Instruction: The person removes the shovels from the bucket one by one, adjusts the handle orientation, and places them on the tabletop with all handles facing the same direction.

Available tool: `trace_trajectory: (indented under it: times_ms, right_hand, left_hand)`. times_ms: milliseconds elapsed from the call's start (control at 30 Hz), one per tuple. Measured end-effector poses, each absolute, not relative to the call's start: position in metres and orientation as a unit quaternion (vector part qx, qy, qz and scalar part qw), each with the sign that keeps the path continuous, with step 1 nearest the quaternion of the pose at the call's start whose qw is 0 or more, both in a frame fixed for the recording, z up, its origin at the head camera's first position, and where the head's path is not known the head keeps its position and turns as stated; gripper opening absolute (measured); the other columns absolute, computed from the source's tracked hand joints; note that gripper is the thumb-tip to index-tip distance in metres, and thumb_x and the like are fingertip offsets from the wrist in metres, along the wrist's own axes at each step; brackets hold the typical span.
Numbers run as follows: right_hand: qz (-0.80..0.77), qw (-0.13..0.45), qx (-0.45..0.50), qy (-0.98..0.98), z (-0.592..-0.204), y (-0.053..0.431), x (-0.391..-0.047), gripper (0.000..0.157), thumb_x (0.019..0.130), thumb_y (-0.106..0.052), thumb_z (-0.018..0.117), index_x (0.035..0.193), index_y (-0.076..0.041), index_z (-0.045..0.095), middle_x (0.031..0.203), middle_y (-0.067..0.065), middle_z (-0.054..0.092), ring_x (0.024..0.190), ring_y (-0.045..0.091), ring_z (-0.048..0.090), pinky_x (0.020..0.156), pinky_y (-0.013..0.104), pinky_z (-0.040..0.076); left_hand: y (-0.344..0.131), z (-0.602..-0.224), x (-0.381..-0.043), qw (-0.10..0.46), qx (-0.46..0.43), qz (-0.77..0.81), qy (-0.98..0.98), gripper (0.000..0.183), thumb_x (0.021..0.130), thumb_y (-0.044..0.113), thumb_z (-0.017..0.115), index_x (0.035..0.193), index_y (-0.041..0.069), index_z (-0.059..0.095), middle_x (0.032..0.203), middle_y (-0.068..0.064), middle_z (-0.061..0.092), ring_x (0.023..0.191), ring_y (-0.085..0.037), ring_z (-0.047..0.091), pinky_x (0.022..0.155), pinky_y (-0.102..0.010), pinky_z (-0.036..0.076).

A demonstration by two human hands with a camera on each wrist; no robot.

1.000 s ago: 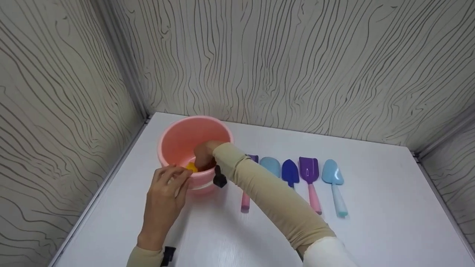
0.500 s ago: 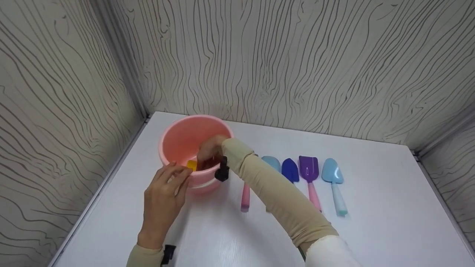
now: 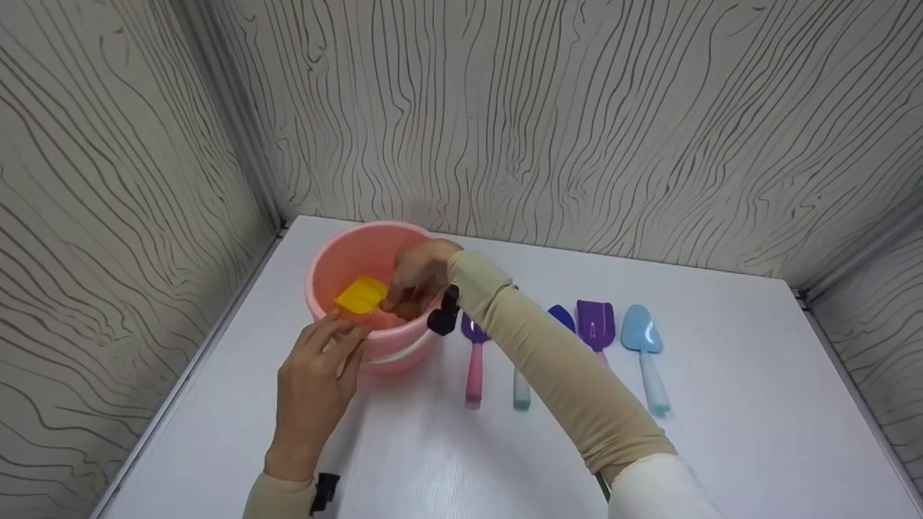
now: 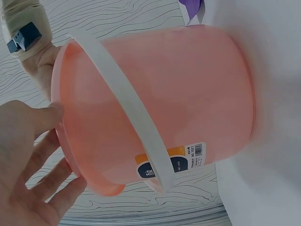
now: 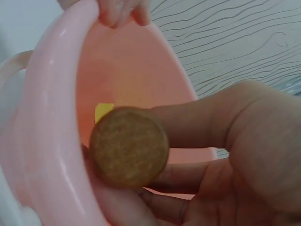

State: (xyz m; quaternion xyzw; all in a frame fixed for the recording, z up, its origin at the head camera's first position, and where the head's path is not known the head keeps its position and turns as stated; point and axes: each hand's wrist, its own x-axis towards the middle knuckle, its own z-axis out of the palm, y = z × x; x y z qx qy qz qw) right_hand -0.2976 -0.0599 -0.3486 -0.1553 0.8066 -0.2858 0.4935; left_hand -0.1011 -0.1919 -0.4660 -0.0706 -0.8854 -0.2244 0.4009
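A pink bucket (image 3: 317, 277) with a white handle (image 4: 127, 99) stands at the table's back left. My left hand (image 3: 317, 382) grips its near rim, fingertips over the edge. Inside the bucket, my right hand (image 3: 422, 268) holds a shovel with a yellow blade (image 3: 362, 294). In the right wrist view, the round brown end of the shovel's handle (image 5: 129, 147) faces the camera, between thumb and fingers. The rest of the handle is mostly hidden by the hand.
Right of the bucket, several shovels lie in a row on the white table (image 3: 735, 375): a purple one with a pink handle (image 3: 474, 371), a dark blue one (image 3: 562, 317), a purple one (image 3: 595, 323), and a light blue one (image 3: 641, 330). My right forearm partly covers them. Patterned walls stand behind and beside.
My right hand has risen and shifted slightly right within the bucket. More of the yellow blade now shows. The left hand stays on the rim.
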Motion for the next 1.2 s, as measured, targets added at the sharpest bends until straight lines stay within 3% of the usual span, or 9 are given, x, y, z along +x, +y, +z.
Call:
trace_trajectory:
  times_ms: [167, 367, 667, 900, 1200]
  right_hand:
    - [-0.303, 0.487, -0.175, 0.800, -0.344, -0.050, -0.302, 0.013, 0.099, -0.017, 0.078, 0.099, -0.004, 0.077, 0.081, 0.007, 0.066, 0.069, 0.020, 0.061, 0.079, 0.031, 0.066]
    - [-0.330, 0.479, -0.237, 0.778, -0.342, -0.031, -0.310, 0.018, 0.102, -0.021, 0.072, 0.102, -0.004, 0.073, 0.084, 0.007, 0.065, 0.071, 0.020, 0.061, 0.074, 0.027, 0.063]
    - [-0.376, 0.420, -0.245, 0.789, -0.340, 0.011, -0.303, 0.025, 0.099, -0.023, 0.078, 0.120, -0.011, 0.080, 0.102, 0.009, 0.076, 0.083, 0.022, 0.072, 0.086, 0.040, 0.067]
    - [-0.402, 0.391, -0.251, 0.789, -0.336, 0.046, -0.295, 0.037, 0.098, -0.027, 0.079, 0.128, -0.006, 0.075, 0.107, 0.011, 0.075, 0.093, 0.030, 0.076, 0.088, 0.042, 0.067]
    - [-0.438, 0.361, -0.234, 0.789, -0.335, 0.101, -0.292, 0.034, 0.097, -0.028, 0.081, 0.124, -0.006, 0.076, 0.112, 0.014, 0.077, 0.093, 0.028, 0.075, 0.087, 0.046, 0.067]
  left_hand:
    - [-0.193, -0.466, -0.100, 0.395, -0.067, -0.224, -0.889, 0.036, 0.085, 0.010, 0.091, 0.120, 0.010, 0.082, 0.114, -0.008, 0.076, 0.125, -0.033, 0.070, 0.100, -0.048, 0.061]
    - [-0.192, -0.465, -0.102, 0.391, -0.067, -0.224, -0.890, 0.035, 0.085, 0.008, 0.090, 0.120, 0.009, 0.082, 0.114, -0.009, 0.076, 0.124, -0.034, 0.069, 0.099, -0.048, 0.061]
    - [-0.194, -0.464, -0.102, 0.387, -0.072, -0.225, -0.891, 0.033, 0.082, 0.004, 0.092, 0.115, 0.008, 0.084, 0.110, -0.008, 0.076, 0.118, -0.032, 0.068, 0.094, -0.047, 0.064]
    - [-0.198, -0.463, -0.099, 0.395, -0.076, -0.231, -0.886, 0.036, 0.081, 0.001, 0.092, 0.115, 0.008, 0.083, 0.112, -0.008, 0.076, 0.118, -0.031, 0.068, 0.094, -0.048, 0.064]
    - [-0.196, -0.460, -0.099, 0.386, -0.080, -0.235, -0.888, 0.038, 0.080, -0.003, 0.092, 0.116, 0.006, 0.083, 0.111, -0.011, 0.075, 0.118, -0.034, 0.067, 0.094, -0.050, 0.063]
